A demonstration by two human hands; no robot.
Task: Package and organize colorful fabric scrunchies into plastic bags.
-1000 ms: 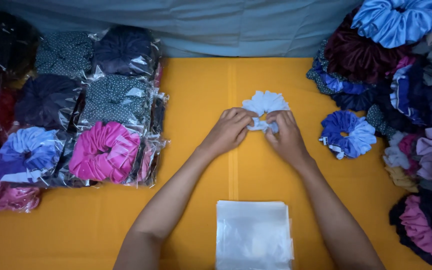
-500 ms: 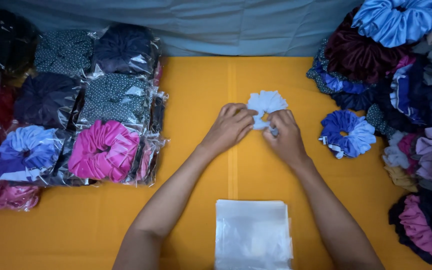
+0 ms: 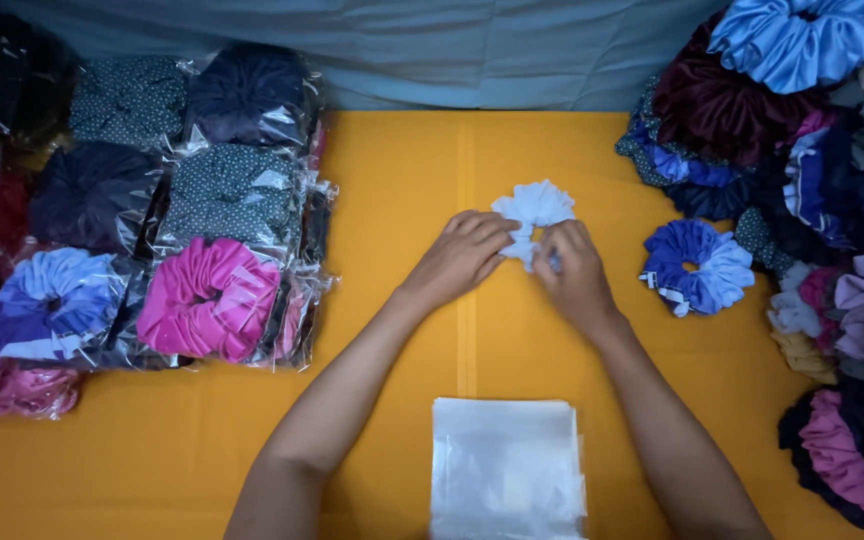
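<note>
Soft matt cloth scrunchie [image 3: 535, 207], glossy clear plastic bags [image 3: 507, 468], matt orange tablecloth [image 3: 392, 170]

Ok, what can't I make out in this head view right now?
- Light blue scrunchie: its near half is hidden under the left hand and right hand, so the exact grip is unclear.
- Stack of clear bags: cut off by the bottom edge.
- Loose scrunchie pile: cut off by the right edge.
- Bagged scrunchies: the left ones are dark and cropped.

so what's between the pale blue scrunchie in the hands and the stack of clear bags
In the head view, only bare orange table lies between the pale blue scrunchie and the stack of clear bags; the forearms flank it.
</note>
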